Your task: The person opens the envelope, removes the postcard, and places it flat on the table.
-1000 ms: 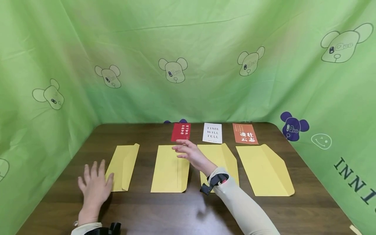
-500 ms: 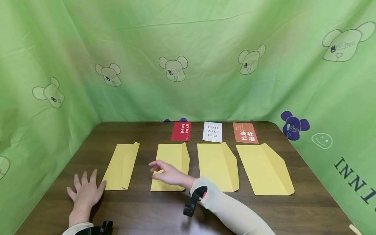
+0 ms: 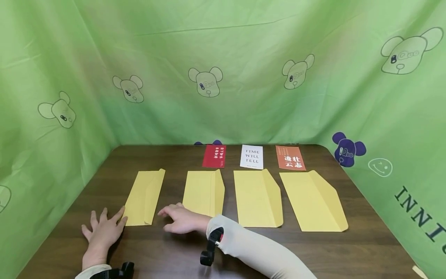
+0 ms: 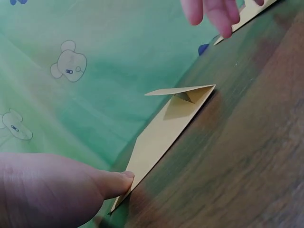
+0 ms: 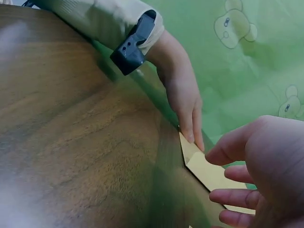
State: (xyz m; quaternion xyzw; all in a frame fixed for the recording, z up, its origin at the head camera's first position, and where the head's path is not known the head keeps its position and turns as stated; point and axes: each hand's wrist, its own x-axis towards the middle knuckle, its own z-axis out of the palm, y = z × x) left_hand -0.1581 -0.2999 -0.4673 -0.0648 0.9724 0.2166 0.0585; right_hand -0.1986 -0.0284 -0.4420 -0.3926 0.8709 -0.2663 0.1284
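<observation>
Leftmost in the row lies a yellow paper envelope (image 3: 141, 193), its flap along the right side. My left hand (image 3: 102, 234) rests at that envelope's left edge, index finger and thumb touching it and the other fingers spread. In the left wrist view the thumb (image 4: 116, 183) lies on the envelope's corner, and the flap (image 4: 180, 90) stands raised at the far end. My right hand (image 3: 184, 221) hovers between this envelope and a second yellow envelope (image 3: 198, 190), fingers loosely bent and holding nothing. It covers the second envelope's lower left corner.
Two more yellow envelopes, a middle one (image 3: 256, 201) and a right one (image 3: 311, 201), lie with flaps unfolded. Behind them are a red card (image 3: 213, 156), a white card (image 3: 251, 157) and an orange card (image 3: 290, 158). A green curtain (image 3: 223, 116) borders the wooden table (image 3: 331, 255).
My right hand has come left and down from above the second and third envelopes towards the leftmost one. My left hand has shifted slightly left and now touches that envelope's edge.
</observation>
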